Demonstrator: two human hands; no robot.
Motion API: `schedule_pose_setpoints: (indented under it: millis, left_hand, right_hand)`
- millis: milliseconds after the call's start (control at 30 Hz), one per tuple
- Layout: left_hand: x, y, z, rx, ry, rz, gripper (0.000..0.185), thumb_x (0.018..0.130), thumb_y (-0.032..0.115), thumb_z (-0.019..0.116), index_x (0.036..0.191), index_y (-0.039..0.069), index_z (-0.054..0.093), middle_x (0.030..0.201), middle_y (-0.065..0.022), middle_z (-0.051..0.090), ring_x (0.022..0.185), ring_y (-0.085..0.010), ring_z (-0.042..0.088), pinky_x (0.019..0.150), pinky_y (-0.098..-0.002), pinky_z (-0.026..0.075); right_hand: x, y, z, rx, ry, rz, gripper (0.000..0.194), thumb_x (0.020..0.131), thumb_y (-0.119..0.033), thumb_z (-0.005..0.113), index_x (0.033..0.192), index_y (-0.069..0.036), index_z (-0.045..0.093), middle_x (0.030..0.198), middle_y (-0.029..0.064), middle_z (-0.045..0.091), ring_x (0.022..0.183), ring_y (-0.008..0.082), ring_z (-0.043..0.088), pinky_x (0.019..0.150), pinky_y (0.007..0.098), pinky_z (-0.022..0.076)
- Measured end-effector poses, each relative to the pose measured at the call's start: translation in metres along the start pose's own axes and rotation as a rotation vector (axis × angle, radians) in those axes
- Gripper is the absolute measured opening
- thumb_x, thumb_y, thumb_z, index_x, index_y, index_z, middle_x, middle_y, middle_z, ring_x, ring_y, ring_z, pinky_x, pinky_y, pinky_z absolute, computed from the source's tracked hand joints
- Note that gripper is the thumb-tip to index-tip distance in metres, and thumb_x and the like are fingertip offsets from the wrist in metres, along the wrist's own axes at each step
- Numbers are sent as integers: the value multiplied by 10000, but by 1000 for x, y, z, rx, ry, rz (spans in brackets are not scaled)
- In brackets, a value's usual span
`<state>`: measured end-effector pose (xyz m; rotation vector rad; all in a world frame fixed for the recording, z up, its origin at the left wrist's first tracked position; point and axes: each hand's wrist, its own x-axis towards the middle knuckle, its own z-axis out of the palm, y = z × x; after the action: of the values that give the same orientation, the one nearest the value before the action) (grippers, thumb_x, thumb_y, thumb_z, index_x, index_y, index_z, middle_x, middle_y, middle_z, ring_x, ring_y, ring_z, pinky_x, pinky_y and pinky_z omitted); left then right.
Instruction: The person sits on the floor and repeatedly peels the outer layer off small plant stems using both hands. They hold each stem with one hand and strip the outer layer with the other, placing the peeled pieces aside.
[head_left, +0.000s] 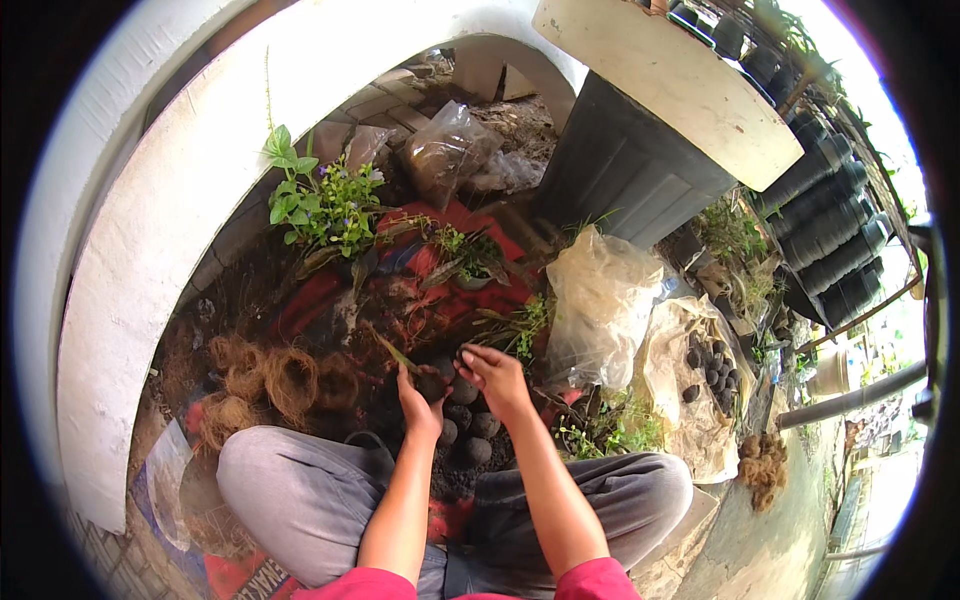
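My left hand (421, 401) is cupped around a dark soil ball (430, 385) with a long green leaf (397, 352) sticking out toward the upper left. My right hand (495, 379) is raised just to the right of it, thumb and fingertips pinched together. Whether a small dark bit sits between those fingertips is too small to tell. Under and between my hands lie several more round soil balls (476, 451). Loose dark soil (456, 480) spreads in front of my lap. Rings of brown coconut fibre (290, 384) lie to the left of my left hand.
A flowering plant (337, 202) and a small potted plant (476, 259) are ahead. On the right are a clear plastic bag (604, 307) and a sheet of plastic (675, 442) bearing dark lumps (716, 367). Beyond stand a large black planter (630, 157), stacked black pots (825, 217) and a white arch (180, 202).
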<state>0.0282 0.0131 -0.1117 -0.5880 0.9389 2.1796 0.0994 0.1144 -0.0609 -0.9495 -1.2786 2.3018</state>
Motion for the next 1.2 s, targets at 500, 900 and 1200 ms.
schedule_pose_setpoints:
  millis: [500, 900, 1200]
  left_hand:
    - [-74, 55, 85, 411, -328, 259, 465, 985, 500, 402, 931, 67, 563, 797, -5, 558, 719, -91, 519, 638, -247, 418]
    - [-74, 60, 89, 263, -322, 144, 190, 949, 292, 583, 943, 103, 570, 835, 36, 556, 741, -43, 528, 604, -206, 434]
    - [-78, 64, 90, 151, -311, 70, 241, 937, 256, 580, 1115, 94, 569, 888, 33, 595, 682, -72, 525, 519, -203, 403]
  right_hand:
    - [-73, -78, 66, -987, 74, -865, 192, 795, 37, 647, 976, -3, 693, 978, 132, 693, 888, 269, 682, 758, 323, 551]
    - [-65, -80, 68, -695, 125, -669, 212, 789, 40, 667, 996, 0, 695, 1013, 115, 700, 911, 181, 682, 781, 273, 541]
    - [-56, -75, 67, -171, 118, -365, 174, 839, -8, 680, 1001, 55, 680, 936, 86, 697, 795, 105, 628, 719, 233, 518]
